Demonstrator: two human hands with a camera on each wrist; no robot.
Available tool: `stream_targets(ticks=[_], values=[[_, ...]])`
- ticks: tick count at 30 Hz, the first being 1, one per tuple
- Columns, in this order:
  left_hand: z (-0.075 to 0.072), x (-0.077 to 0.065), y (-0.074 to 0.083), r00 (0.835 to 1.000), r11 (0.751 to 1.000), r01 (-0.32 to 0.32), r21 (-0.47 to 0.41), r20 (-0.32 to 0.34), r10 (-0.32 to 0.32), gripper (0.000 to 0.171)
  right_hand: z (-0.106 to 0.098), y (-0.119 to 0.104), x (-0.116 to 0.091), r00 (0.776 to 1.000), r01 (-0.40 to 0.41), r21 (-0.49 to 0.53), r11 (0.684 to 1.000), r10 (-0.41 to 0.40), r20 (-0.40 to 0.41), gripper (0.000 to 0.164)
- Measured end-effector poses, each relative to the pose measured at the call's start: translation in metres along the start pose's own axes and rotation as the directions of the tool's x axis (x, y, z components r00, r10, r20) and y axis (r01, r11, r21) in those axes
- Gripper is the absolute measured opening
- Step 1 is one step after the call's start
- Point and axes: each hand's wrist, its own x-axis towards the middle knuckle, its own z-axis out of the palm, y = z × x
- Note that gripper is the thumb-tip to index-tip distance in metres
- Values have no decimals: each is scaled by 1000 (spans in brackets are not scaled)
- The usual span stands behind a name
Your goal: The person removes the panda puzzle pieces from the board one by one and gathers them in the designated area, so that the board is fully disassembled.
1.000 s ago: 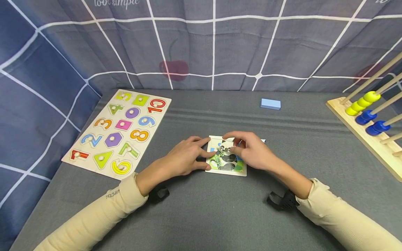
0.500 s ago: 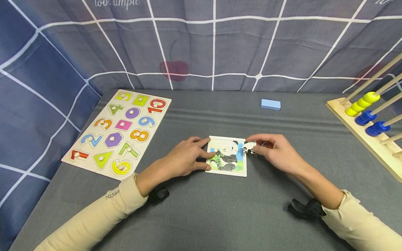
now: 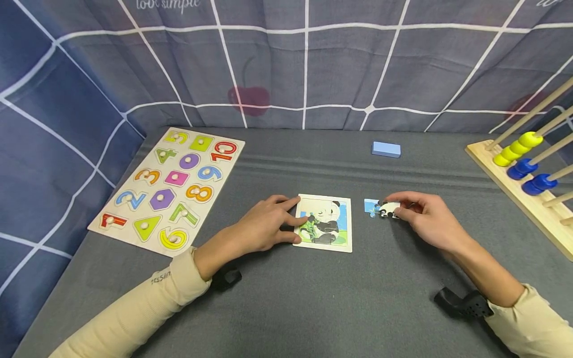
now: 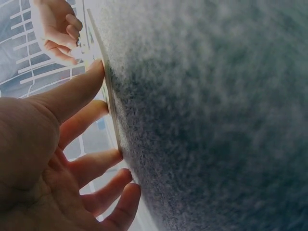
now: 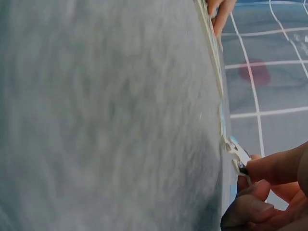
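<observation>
A small square panda jigsaw puzzle board (image 3: 327, 248) lies flat in the middle of the table. My left hand (image 3: 268, 223) rests at its left side, spread fingers and thumb touching the frame. To the right of the board, my right hand (image 3: 427, 219) pinches a black-and-white puzzle piece (image 3: 388, 210) between thumb and fingers. At that piece's left end is a blue puzzle piece (image 3: 370, 205); whether the two touch is unclear. The right wrist view shows the held puzzle piece (image 5: 240, 166) tilted, close to the cloth surface.
On the left lies a number-and-shape peg board (image 3: 167, 189). A light blue block (image 3: 386, 149) sits toward the back. At the right edge stands a wooden bead rack (image 3: 515, 194) with yellow and blue beads. A checked curtain (image 3: 277, 64) hangs behind the table.
My right hand has lifted the puzzle piece off the board's upper part and carried it right, beside the blue piece. My left hand has stayed on the board.
</observation>
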Motion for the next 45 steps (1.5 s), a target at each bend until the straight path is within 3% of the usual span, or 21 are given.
stream_targets(ticks=[5, 14, 23, 45], values=[[0, 0, 0, 1000, 1000, -9, -1, -7, 9, 49, -5, 11, 6, 999, 41, -73, 997, -43, -27, 24], [0, 0, 0, 1000, 1000, 2, 6, -1, -2, 49, -5, 11, 10, 995, 96, -210, 973, -98, 2, 23], [0, 0, 1, 1000, 1000, -4, 18, 8, 4, 49, -7, 10, 11, 995, 103, -277, 955, -96, 40, 26], [2, 0, -2, 1000, 1000, -11, 9, -11, 11, 48, -7, 11, 12, 993, 118, -283, 952, -108, 52, 26]])
